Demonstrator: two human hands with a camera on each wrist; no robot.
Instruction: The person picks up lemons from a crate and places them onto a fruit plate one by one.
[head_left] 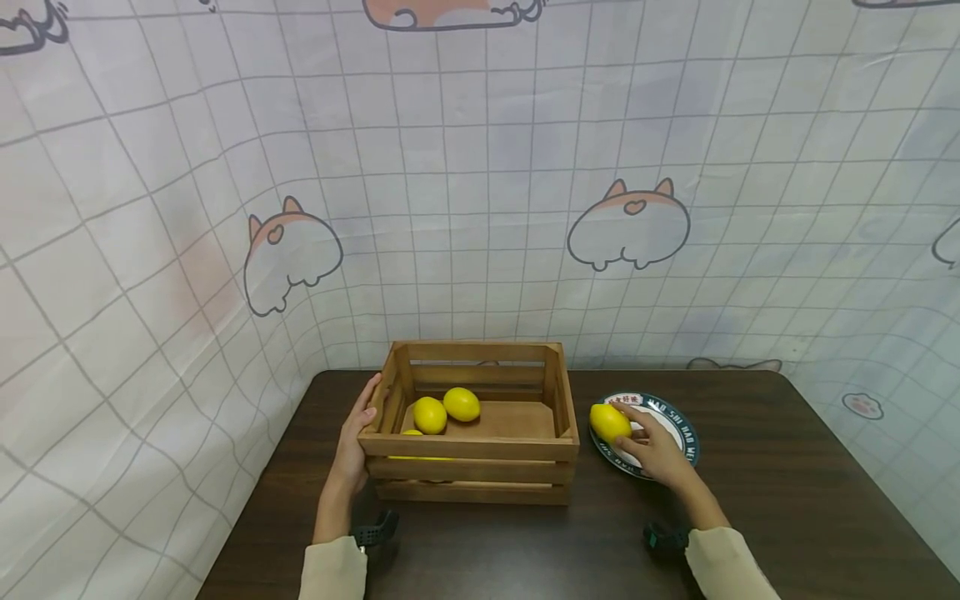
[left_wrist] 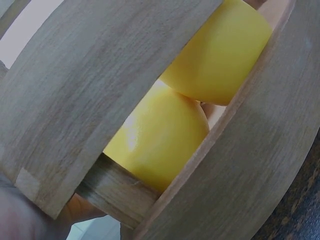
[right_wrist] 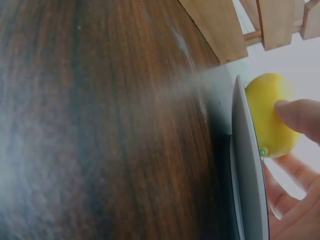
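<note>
A slatted wooden crate (head_left: 472,471) stands mid-table with three yellow lemons in it; two (head_left: 430,414) (head_left: 462,404) lie at its back left, a third (head_left: 411,433) hides low behind the front slat. My left hand (head_left: 358,433) rests flat against the crate's left end. In the left wrist view lemons (left_wrist: 165,135) show between the crate's slats (left_wrist: 85,95). Right of the crate, my right hand (head_left: 647,443) grips a fourth lemon (head_left: 608,422) on a dark-rimmed plate (head_left: 678,425). The right wrist view shows the fingers (right_wrist: 300,116) around that lemon (right_wrist: 267,112) over the plate's rim (right_wrist: 246,165).
The dark wooden table (head_left: 787,492) stretches bare to the right and front of the plate. A checked cloth backdrop with cartoon prints (head_left: 480,183) hangs close behind and on both sides. The table's far edge runs just behind the crate.
</note>
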